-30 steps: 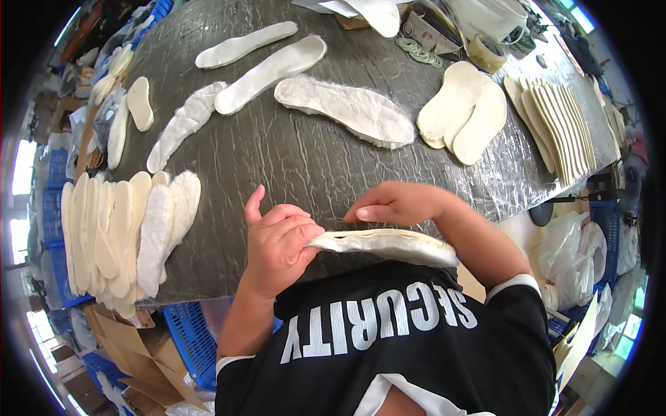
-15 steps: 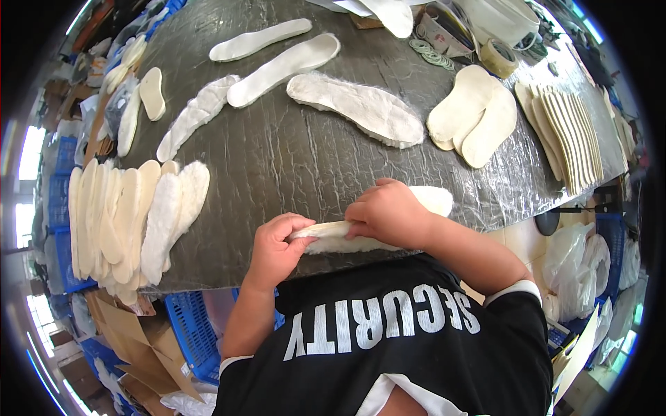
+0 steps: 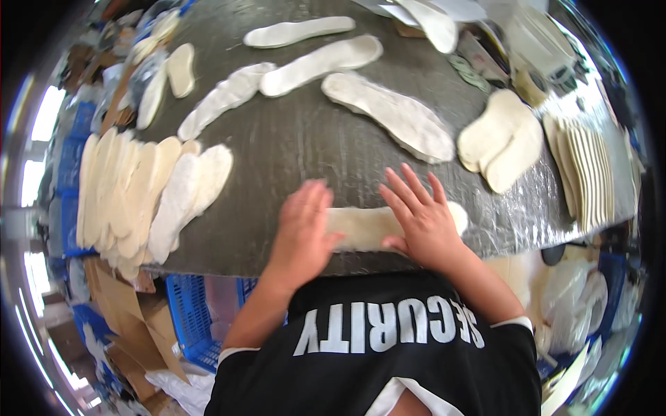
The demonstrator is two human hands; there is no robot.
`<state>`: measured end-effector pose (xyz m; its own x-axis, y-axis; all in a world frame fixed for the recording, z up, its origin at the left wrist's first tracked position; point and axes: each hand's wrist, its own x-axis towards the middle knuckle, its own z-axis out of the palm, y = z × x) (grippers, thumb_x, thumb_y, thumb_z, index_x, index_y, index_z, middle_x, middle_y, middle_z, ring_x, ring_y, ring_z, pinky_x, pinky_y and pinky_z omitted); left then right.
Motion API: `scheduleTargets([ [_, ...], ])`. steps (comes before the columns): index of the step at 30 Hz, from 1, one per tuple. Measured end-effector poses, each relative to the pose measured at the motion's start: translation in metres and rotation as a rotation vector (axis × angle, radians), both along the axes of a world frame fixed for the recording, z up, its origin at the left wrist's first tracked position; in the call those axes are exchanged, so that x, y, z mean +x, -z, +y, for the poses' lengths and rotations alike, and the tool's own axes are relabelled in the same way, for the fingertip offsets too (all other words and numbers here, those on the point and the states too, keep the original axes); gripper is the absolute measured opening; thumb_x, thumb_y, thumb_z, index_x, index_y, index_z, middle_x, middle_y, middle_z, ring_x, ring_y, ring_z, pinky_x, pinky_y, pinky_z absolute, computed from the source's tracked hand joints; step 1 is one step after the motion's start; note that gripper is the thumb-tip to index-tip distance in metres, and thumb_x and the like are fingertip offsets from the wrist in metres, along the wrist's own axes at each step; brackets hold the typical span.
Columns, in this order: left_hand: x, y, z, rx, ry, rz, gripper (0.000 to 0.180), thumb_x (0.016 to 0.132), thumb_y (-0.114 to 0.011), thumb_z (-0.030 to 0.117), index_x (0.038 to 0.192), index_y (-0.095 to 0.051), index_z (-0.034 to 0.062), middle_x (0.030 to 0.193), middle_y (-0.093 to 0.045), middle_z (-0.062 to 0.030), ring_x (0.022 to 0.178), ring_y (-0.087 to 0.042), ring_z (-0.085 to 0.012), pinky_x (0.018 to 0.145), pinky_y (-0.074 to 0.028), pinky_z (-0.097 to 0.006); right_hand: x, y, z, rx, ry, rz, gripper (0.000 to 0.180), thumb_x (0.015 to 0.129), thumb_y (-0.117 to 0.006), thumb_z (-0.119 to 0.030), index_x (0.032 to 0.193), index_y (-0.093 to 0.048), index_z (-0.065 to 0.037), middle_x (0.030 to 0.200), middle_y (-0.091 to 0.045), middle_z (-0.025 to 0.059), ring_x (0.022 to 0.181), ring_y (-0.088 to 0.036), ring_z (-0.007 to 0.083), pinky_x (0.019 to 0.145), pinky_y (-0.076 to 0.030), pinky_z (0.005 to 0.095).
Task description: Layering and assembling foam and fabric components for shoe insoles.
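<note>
A cream fleece insole (image 3: 364,229) lies flat along the table's near edge, its far side level with my fingers. My left hand (image 3: 303,232) rests on its left end, fingers stretched out and slightly blurred, thumb pointing over the insole. Across its right part my right hand (image 3: 422,220) lies with fingers spread, and the insole's rounded right tip shows beyond it. Neither hand grips anything. Farther back, a fluffy insole (image 3: 392,118) lies aslant, with a white insole (image 3: 322,66) and a curled fluffy strip-like insole (image 3: 225,99) to its left.
Rows of cream insoles (image 3: 121,194) spread over the table's left end. To the right lie two overlapping insoles (image 3: 501,139) and an upright-edged stack of insoles (image 3: 581,170). A tape roll (image 3: 529,84) sits at the far right. Below the edge stand a blue crate (image 3: 191,319) and cardboard boxes (image 3: 132,312).
Both hands have let go of the insole's edge and now lie open over it. The insole, pinched and tilted before, is flat. The whole view has shifted slightly.
</note>
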<state>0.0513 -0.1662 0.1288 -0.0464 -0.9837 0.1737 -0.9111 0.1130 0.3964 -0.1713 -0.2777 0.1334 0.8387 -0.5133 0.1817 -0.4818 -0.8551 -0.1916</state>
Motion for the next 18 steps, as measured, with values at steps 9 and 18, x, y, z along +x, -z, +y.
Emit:
scheduleTargets([
  [9, -0.03, 0.029, -0.016, 0.056, 0.217, -0.091, 0.091, 0.073, -0.073, 0.048, 0.141, -0.04, -0.0025, 0.149, -0.035, -0.019, 0.141, -0.03, -0.034, 0.113, -0.022, -0.054, -0.018, 0.037, -0.011, 0.357, -0.045, -0.263, 0.099, 0.081, -0.04, -0.077, 0.141, -0.04, 0.001, 0.149, -0.037, 0.0225, 0.142, -0.028, 0.039, 0.115, -0.016, 0.0542],
  [18, 0.008, -0.009, 0.019, 0.167, -0.017, 0.135, 0.023, 0.085, -0.06, 0.024, 0.095, -0.059, 0.0029, 0.083, -0.065, -0.0188, 0.08, -0.064, -0.0386, 0.07, -0.05, -0.05, -0.084, 0.057, 0.004, 0.341, 0.412, -0.589, 0.028, 0.088, -0.055, -0.01, 0.112, -0.062, 0.002, 0.125, -0.06, 0.0199, 0.12, -0.053, 0.038, 0.105, -0.038, 0.045],
])
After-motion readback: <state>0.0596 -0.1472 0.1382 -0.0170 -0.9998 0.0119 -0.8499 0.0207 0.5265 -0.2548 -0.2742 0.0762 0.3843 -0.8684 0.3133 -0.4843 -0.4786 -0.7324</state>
